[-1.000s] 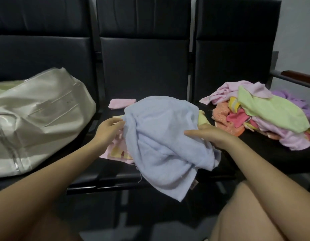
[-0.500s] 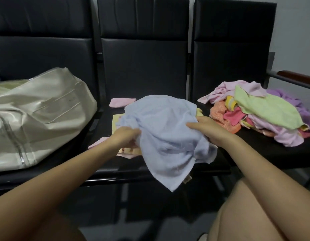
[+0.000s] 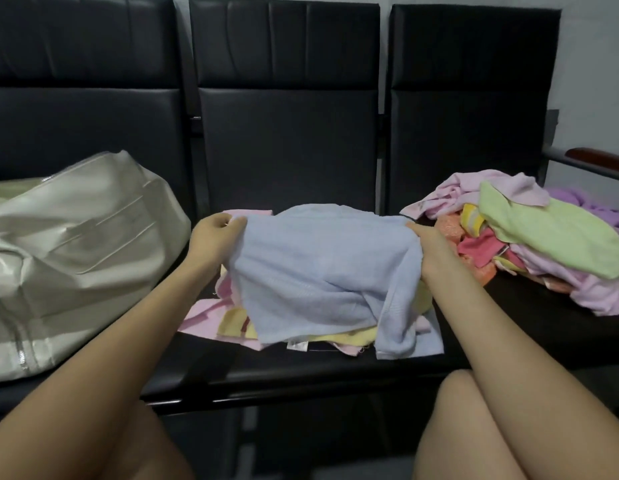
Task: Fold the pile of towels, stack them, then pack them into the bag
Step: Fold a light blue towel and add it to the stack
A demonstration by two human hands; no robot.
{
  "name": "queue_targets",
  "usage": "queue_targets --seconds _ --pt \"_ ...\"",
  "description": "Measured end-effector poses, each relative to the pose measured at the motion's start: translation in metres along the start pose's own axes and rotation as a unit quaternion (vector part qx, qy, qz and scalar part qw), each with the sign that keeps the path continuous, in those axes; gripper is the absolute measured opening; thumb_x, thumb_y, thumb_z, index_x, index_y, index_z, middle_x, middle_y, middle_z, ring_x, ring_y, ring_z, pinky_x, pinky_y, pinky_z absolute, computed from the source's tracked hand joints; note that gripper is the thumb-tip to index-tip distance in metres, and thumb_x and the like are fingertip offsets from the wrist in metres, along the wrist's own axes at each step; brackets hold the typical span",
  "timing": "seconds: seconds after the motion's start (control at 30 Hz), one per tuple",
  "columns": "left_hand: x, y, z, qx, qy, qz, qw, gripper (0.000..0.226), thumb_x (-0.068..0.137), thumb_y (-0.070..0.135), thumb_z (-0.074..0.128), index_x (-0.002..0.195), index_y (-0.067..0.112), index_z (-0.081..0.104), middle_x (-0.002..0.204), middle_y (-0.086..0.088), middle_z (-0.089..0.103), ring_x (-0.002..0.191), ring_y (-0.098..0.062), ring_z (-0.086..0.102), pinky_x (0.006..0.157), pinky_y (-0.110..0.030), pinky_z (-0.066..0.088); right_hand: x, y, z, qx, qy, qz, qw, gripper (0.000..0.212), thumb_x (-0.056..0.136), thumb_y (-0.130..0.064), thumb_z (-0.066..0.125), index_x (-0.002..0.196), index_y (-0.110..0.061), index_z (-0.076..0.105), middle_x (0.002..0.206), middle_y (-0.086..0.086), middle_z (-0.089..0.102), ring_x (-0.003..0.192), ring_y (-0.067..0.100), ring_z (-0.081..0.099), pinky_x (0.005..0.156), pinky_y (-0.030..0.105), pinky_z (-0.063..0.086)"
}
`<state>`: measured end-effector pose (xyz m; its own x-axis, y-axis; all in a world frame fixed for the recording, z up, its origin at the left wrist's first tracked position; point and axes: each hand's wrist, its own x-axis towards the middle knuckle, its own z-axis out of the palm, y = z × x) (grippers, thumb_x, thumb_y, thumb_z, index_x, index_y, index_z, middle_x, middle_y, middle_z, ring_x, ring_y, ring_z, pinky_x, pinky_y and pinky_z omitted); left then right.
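Blue towel [image 3: 322, 271] lies spread over the middle seat [image 3: 301, 372], stretched between the left hand [image 3: 214, 239], which pinches its far left corner, and the right hand [image 3: 431, 249], whose fingers curl into its right edge and are partly hidden by the cloth. It covers most of the pink and yellow towels [image 3: 228, 320] beneath, so their folds are hard to make out, and the cream bag [image 3: 76, 244] at left is cut off by the frame, with the pile [image 3: 543, 237] at right. Half a second ago the towel hung bunched between closer hands; now it is pulled wide and lowered.
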<state>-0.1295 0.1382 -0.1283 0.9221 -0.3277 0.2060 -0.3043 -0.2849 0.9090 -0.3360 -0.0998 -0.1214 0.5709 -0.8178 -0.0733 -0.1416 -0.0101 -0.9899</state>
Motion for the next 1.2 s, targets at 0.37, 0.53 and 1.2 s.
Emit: queue_targets --seconds 0.37,0.53,1.2 --pt "-0.012 -0.020 0.025 -0.053 -0.183 -0.112 0.975 0.038 0.091 0.046 0.059 0.101 0.012 0.070 0.099 -0.003 0.072 0.091 -0.020 0.068 0.080 -0.034 0.054 0.003 0.029 0.005 0.021 0.006 -0.033 0.999 0.012 0.092 -0.016 0.062 0.104 -0.017 0.062 0.086 -0.004 0.064 0.078 0.012 0.061 0.070 0.028 0.049" --pt "-0.026 -0.015 0.001 0.136 -0.176 -0.047 0.974 0.056 0.083 0.066 0.057 0.080 0.011 0.068 0.077 0.000 0.067 0.071 -0.017 0.063 0.069 -0.032 0.050 -0.023 0.028 -0.001 -0.115 -0.093 -0.036 0.988 0.030 0.092 -0.023 0.065 0.119 -0.022 0.053 0.096 -0.007 0.060 0.076 0.004 0.056 0.058 0.018 0.047" --pt "-0.035 0.008 -0.016 -0.206 -0.078 -0.160 0.962 0.031 0.092 0.043 0.057 0.105 0.017 0.067 0.105 -0.006 0.069 0.100 -0.025 0.064 0.092 -0.038 0.049 -0.017 0.009 -0.021 0.110 0.031 0.031 0.993 0.022 0.087 -0.007 0.053 0.067 -0.015 0.051 0.066 0.002 0.044 0.060 0.015 0.043 0.057 0.026 0.032"
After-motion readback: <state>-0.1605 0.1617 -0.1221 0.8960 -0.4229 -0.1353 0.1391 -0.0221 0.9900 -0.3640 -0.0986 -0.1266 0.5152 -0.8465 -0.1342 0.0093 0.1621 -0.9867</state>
